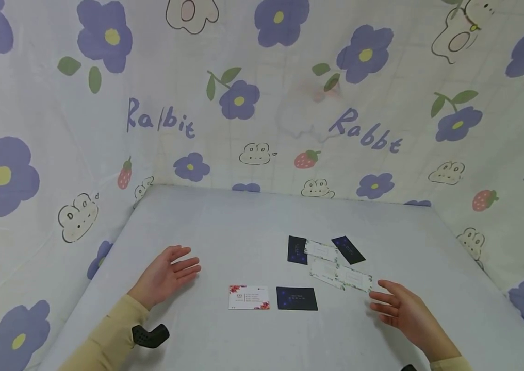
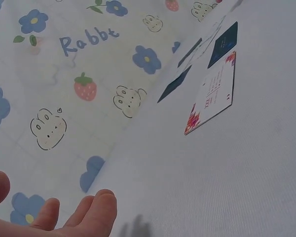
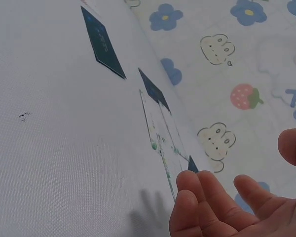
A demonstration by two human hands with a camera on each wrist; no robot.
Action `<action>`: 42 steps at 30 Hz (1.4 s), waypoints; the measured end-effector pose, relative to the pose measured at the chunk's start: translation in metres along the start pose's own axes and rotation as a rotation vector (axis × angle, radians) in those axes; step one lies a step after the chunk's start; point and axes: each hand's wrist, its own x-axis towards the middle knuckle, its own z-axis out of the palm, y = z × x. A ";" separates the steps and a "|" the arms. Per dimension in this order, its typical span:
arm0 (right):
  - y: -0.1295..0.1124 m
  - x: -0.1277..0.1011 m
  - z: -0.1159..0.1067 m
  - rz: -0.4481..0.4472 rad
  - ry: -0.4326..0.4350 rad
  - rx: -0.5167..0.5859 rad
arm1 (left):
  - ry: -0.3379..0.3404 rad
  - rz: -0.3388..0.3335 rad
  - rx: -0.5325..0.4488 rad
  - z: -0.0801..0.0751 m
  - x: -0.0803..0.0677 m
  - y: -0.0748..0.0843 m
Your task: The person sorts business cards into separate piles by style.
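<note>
Palm inward and fingers loosely extended, my left hand (image 1: 165, 275) hovers at the left of the table, holding nothing. My right hand (image 1: 403, 314) is likewise relaxed, just right of a cluster of cards. In that cluster, white cards with green leaf borders, such as one leafy card (image 1: 356, 279), overlap each other. A dark blue card (image 1: 296, 250) lies partly beneath one of them, and another dark card (image 1: 348, 250) sits tilted at the back right. Nearer the front, a white card with red flowers (image 1: 249, 298) lies beside a dark blue card (image 1: 297, 299), a small gap between them.
The white table (image 1: 206, 221) is enclosed by hanging cloth (image 1: 262, 123) printed with purple flowers, rabbits and strawberries, at the back and both sides. A small dark mark (image 3: 24, 116) shows on the tabletop in the right wrist view.
</note>
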 end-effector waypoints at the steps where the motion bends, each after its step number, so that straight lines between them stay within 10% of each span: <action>1: 0.000 0.000 0.000 -0.001 0.001 -0.003 | 0.001 0.000 -0.001 0.000 0.000 0.000; 24: -0.009 0.011 0.017 -0.041 -0.052 -0.025 | -0.033 -0.001 0.034 0.026 0.011 -0.012; 32: -0.024 0.042 0.057 -0.066 -0.102 0.034 | -0.069 -0.011 0.102 0.082 0.053 -0.021; 42: -0.030 0.069 0.121 -0.001 -0.131 0.381 | -0.044 -0.059 0.293 0.148 0.126 -0.015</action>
